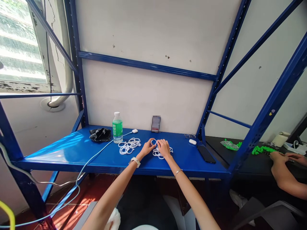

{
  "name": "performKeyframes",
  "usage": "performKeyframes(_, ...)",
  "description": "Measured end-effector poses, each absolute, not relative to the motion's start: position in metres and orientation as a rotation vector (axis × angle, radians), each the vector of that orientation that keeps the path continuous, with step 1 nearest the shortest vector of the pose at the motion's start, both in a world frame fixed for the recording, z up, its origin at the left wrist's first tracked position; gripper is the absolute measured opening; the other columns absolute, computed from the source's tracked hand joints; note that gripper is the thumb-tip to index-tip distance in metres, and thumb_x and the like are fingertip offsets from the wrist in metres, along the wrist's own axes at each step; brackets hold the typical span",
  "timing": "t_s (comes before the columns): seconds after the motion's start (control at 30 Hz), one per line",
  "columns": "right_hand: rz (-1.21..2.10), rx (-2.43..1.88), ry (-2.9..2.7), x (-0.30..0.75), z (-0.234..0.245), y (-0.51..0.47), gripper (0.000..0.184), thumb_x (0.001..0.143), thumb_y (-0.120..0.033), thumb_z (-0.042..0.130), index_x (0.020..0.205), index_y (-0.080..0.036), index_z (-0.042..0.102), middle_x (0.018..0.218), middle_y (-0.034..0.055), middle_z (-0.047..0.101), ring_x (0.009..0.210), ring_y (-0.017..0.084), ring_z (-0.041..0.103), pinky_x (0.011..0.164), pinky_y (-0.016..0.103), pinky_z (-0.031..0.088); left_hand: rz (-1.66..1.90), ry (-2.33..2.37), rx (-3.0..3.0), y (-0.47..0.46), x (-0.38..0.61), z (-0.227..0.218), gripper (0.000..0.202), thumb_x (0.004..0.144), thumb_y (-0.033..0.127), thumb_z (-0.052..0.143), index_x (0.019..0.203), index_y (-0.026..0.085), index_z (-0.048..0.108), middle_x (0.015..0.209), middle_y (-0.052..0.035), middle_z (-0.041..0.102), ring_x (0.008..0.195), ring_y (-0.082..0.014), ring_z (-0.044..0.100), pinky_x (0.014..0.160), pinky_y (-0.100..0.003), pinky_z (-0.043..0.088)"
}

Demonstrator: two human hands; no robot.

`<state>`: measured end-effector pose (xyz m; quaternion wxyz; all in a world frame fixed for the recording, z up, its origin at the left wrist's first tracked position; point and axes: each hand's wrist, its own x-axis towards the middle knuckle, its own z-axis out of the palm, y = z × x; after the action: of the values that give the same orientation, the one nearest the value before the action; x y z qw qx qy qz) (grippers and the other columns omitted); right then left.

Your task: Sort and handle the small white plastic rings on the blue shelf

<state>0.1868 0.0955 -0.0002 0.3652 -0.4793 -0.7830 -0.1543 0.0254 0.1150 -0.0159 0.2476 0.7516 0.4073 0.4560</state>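
Your left hand (pixel 148 146) and right hand (pixel 163 147) met over the middle of the blue shelf (pixel 72 150), fingertips pinched together on one small white ring (pixel 153 142). The ring stood roughly upright between them, its open face turned towards you; being round, it had no long axis to speak of. Both hands were curled nearly closed around it, though how firmly each finger gripped was too small to tell.

Under your right hand lay a loose heap of white rings (pixel 159 154), partly covered by your palm. A second heap of rings (pixel 129 145) lay flat just to the left, well apart from the first.

The water bottle (pixel 117 127) stood upright behind that pile; its green label carried white characters too small to read. The upright card (pixel 155 124) against the wall was blurred out. A crumpled black bag (pixel 100 134) sat beside the bottle, and a dark phone (pixel 206 154) lay face up at the shelf's right end.

At the right edge, another person's forearm (pixel 285 174) rested on a black table, cut off by the frame.
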Motion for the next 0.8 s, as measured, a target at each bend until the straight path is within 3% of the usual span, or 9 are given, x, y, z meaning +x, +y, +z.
performKeyframes(0.23, -0.301, -1.248, -1.999, 0.188, -0.008, 0.105, 0.030, 0.099, -0.027, 0.038, 0.096, -0.019, 0.067, 0.092, 0.0079, 0.069, 0.089, 0.021, 0.059, 0.078, 0.033, 0.041, 1.228, 1.124, 1.942, 0.120, 0.020, -0.028, 0.053, 0.080, 0.050, 0.059, 0.121, 0.017, 0.053, 0.068, 0.0019, 0.058, 0.064, -0.0151, 0.057, 0.058, -0.025, 0.045)
performKeyframes(0.8, -0.156, -1.139, -1.998, 0.191, -0.010, 0.098, 0.034, 0.099, -0.035, 0.038, 0.088, -0.019, 0.066, 0.084, 0.0071, 0.067, 0.081, 0.020, 0.059, 0.067, 0.030, 0.047, 1.199, 1.135, 1.896, 0.113, 0.018, -0.023, 0.059, 0.075, 0.054, 0.065, 0.118, 0.015, 0.057, 0.073, -0.0012, 0.061, 0.067, -0.0161, 0.058, 0.059, -0.027, 0.048)
